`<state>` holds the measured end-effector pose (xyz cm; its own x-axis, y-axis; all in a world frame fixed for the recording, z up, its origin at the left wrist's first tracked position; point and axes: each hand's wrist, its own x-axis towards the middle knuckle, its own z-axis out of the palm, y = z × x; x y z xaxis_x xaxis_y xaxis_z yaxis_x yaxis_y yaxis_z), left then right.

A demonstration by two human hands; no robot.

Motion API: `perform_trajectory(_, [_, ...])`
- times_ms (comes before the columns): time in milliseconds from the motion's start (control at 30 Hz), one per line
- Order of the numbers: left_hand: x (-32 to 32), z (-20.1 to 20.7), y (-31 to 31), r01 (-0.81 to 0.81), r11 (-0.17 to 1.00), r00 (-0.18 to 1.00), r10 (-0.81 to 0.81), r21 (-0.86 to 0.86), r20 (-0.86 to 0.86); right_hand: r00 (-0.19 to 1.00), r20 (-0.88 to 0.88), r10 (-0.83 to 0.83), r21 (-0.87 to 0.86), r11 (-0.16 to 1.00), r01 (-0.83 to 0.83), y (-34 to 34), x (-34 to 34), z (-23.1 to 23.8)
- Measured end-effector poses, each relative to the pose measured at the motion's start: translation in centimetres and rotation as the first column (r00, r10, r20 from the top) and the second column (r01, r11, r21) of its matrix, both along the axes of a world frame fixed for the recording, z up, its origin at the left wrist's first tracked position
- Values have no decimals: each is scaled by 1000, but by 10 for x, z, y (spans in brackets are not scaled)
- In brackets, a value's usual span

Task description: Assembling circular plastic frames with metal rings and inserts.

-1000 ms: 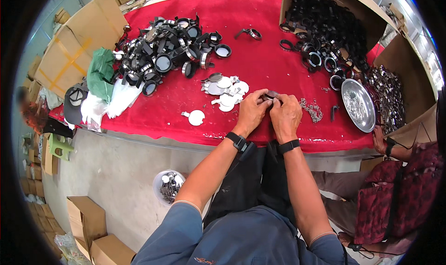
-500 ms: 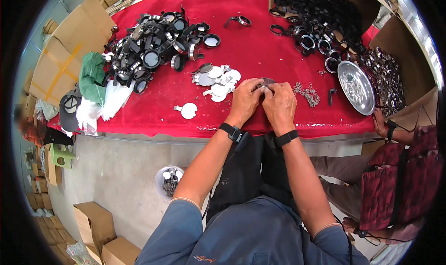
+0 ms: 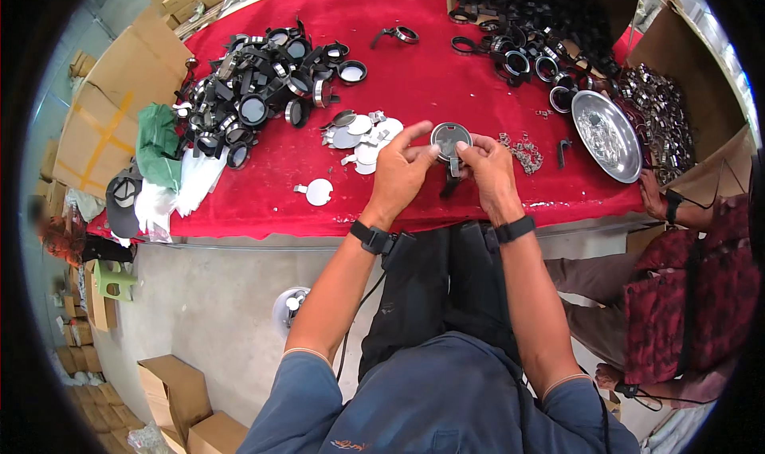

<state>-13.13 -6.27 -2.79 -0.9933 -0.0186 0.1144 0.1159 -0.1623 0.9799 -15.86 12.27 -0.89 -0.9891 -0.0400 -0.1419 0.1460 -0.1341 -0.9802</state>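
A round grey disc with a metal rim and a black arm, a ring-shaped clamp part (image 3: 451,139), is held above the table edge. My right hand (image 3: 489,174) grips its right side, the thumb on its face. The thumb of my left hand (image 3: 401,171) touches the left rim; its index finger is stretched out, apart from the thumb. Left of my left hand lies a pile of white and grey discs (image 3: 365,139), with one loose white disc (image 3: 319,192) nearer me. Small metal clips (image 3: 526,155) lie right of my right hand, beside a small black piece (image 3: 562,153).
Assembled black ring parts (image 3: 253,110) are heaped at the left on the red cloth (image 3: 414,80). At right stand a metal tray (image 3: 617,155), a heap of metal clamps (image 3: 653,127) and cardboard boxes. A co-worker's hand (image 3: 652,195) rests by the tray. A bucket (image 3: 280,311) stands on the floor.
The ring part has turned so its round face and black arm now show. My left hand has moved left and its fingers have spread. The view has shifted slightly.
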Motion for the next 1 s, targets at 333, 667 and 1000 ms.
perform_trajectory(333, [-16,15,-1,28,991,980,-1,-132,200,989,-106,-108,254,958,132,-20,4,-10])
perform_trajectory(667, [-16,-1,-5,35,847,985,-119,-531,-126,986,56,-159,435,893,119,-21,-54,-22])
perform_trajectory(1000, [-26,-4,-12,-19,652,962,-194,-758,-191,949,-309,-66,636,728,258,73,-37,-33])
